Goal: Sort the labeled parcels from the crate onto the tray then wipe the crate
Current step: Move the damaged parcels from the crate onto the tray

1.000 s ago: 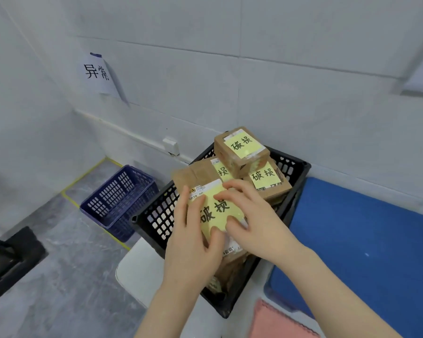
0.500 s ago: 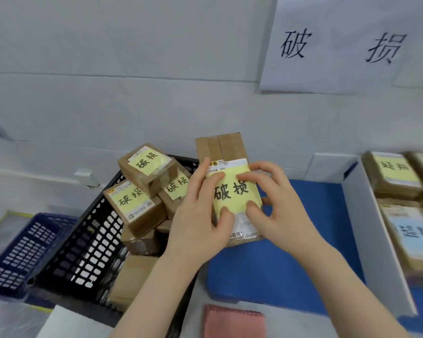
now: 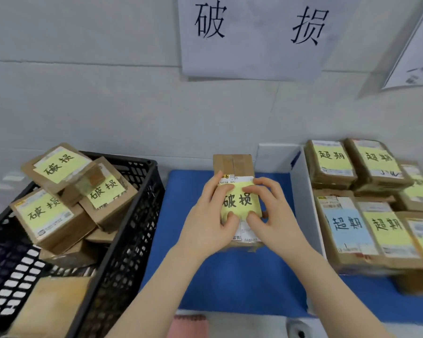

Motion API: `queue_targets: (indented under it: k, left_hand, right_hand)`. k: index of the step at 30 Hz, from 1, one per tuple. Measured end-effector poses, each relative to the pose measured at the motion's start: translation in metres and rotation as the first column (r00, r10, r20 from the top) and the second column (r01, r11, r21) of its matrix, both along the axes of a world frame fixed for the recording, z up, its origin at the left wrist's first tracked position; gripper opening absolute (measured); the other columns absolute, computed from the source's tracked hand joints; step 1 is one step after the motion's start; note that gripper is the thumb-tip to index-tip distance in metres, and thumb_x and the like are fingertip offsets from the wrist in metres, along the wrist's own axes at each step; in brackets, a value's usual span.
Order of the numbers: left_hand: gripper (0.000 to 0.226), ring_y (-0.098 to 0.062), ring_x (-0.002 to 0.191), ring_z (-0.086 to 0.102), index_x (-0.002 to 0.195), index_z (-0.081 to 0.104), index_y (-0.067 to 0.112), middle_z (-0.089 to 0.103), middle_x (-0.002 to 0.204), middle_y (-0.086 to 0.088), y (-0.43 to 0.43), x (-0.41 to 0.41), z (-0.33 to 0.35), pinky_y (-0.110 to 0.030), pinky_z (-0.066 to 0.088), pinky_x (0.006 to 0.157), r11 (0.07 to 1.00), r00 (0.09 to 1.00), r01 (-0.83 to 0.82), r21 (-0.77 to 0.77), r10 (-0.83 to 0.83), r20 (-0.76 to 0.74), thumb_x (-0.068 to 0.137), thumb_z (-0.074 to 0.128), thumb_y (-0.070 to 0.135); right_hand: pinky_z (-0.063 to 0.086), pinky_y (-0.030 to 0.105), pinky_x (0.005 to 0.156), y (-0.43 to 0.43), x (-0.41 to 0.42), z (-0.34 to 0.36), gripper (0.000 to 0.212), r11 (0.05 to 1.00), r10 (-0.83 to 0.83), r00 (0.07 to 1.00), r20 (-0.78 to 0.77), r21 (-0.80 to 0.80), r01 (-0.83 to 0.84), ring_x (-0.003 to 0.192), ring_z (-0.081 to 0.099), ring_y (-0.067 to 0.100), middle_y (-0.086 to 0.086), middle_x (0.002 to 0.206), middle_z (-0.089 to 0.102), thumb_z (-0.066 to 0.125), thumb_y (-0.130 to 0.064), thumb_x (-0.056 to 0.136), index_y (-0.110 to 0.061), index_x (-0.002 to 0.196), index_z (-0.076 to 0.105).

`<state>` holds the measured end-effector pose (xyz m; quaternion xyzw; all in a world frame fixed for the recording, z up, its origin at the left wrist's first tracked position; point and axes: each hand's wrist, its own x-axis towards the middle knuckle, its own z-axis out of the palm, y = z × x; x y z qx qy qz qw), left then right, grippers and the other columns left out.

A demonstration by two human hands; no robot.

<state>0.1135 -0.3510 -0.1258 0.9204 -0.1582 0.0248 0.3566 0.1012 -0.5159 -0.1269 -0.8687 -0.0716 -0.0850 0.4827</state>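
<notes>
Black crate (image 3: pixel 142 215), white divider (image 3: pixel 303 203) beside parcel (image 3: pixel 232 164)

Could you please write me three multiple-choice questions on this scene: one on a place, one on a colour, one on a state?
1. Where is the held parcel? A. on a shelf B. over the blue tray C. on the floor
2. What colour is the odd label right of the white divider? A. red B. green C. light blue
3. What is the left hand doing? A. hanging idle B. wiping C. gripping the held parcel
Answers: 1 B, blue surface shows all round it. 2 C, its paper is pale blue. 3 C, its fingers and thumb curl round it, as do those of the right hand.
</notes>
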Motion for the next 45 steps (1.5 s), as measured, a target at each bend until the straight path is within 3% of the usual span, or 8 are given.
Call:
queue_targets:
  k: [8,12,22,27,32,36,40,45]
  left_hand:
    - [0.056,-0.012,0.074,0.045,0.14,0.031,0.032,-0.005,0.153,0.028,-0.052,0.048,-0.046,-0.026,0.04,0.063,0.963,0.951,0.261,0.061,-0.246,-0.19,0.088,0.051,0.03]
    - [0.054,-0.02,0.085,0.053,0.14,0.032,0.028,-0.004,0.155,0.025,-0.074,0.062,-0.065,-0.021,0.033,0.059,0.946,0.927,0.313,0.084,-0.285,-0.243,0.09,0.051,0.029]
    - [0.055,-0.028,0.108,0.056,0.142,0.033,0.027,-0.003,0.152,0.031,-0.112,0.101,-0.081,-0.023,0.041,0.068,0.948,0.918,0.313,-0.054,-0.316,-0.239,0.091,0.053,0.03]
    - [0.056,-0.023,0.098,0.058,0.142,0.034,0.028,-0.001,0.152,0.031,-0.127,0.115,-0.082,-0.034,0.05,0.079,0.953,0.922,0.279,-0.122,-0.301,-0.242,0.09,0.056,0.03]
    - [0.058,-0.036,0.115,0.052,0.143,0.033,0.028,-0.001,0.151,0.032,-0.14,0.123,-0.087,-0.033,0.049,0.08,0.949,0.926,0.262,-0.175,-0.298,-0.231,0.089,0.057,0.027]
    - [0.064,-0.022,0.13,0.042,0.144,0.03,0.032,-0.004,0.151,0.033,-0.146,0.124,-0.09,-0.037,0.05,0.087,0.936,0.919,0.272,-0.222,-0.321,-0.228,0.087,0.059,0.024]
    - [0.064,-0.005,0.139,0.026,0.146,0.03,0.025,-0.006,0.151,0.034,-0.148,0.125,-0.089,-0.036,0.043,0.102,0.928,0.895,0.262,-0.264,-0.336,-0.294,0.089,0.06,0.027]
    - [0.056,-0.004,0.145,0.005,0.149,0.026,0.026,-0.001,0.159,0.018,-0.134,0.115,-0.066,-0.035,0.019,0.118,0.906,0.879,0.199,-0.372,-0.333,-0.34,0.098,0.047,0.026]
  right_hand:
    - [0.038,0.001,0.08,-0.043,0.022,-0.044,0.045,0.978,-0.192,0.972,-0.136,-0.115,0.177,0.113,0.035,-0.02,-0.012,0.133,0.031,0.058,-0.005,0.079,-0.017,0.122,0.053]
    - [0.031,-0.005,0.078,-0.057,0.035,-0.06,0.047,0.957,-0.262,0.937,-0.231,-0.184,0.222,0.107,0.039,-0.009,-0.01,0.135,0.029,0.056,-0.005,0.081,-0.015,0.127,0.052]
    - [0.029,0.013,0.093,-0.09,0.08,-0.058,0.053,0.912,-0.338,0.907,-0.25,-0.324,0.251,0.123,0.041,0.01,-0.003,0.139,0.033,0.055,-0.002,0.082,-0.014,0.133,0.051]
    - [0.031,0.018,0.098,-0.097,0.097,-0.053,0.056,0.89,-0.342,0.903,-0.259,-0.399,0.222,0.129,0.039,0.017,0.003,0.144,0.03,0.051,0.001,0.083,-0.014,0.137,0.046]
    - [0.035,0.027,0.103,-0.098,0.105,-0.046,0.058,0.866,-0.374,0.886,-0.275,-0.445,0.227,0.129,0.041,0.023,0.007,0.148,0.027,0.044,0.004,0.085,-0.015,0.14,0.044]
    - [0.031,0.027,0.105,-0.094,0.106,-0.042,0.055,0.859,-0.398,0.873,-0.281,-0.449,0.247,0.132,0.036,0.024,0.01,0.149,0.027,0.041,0.004,0.086,-0.011,0.139,0.045]
    - [0.035,0.027,0.102,-0.09,0.096,-0.036,0.055,0.855,-0.414,0.888,-0.201,-0.419,0.305,0.135,0.035,0.023,0.009,0.15,0.028,0.042,0.004,0.087,-0.009,0.14,0.042]
    - [0.03,0.018,0.097,-0.074,0.087,-0.02,0.057,0.884,-0.381,0.919,-0.097,-0.329,0.332,0.132,0.037,0.017,0.002,0.147,0.034,0.046,0.004,0.085,-0.016,0.138,0.046]
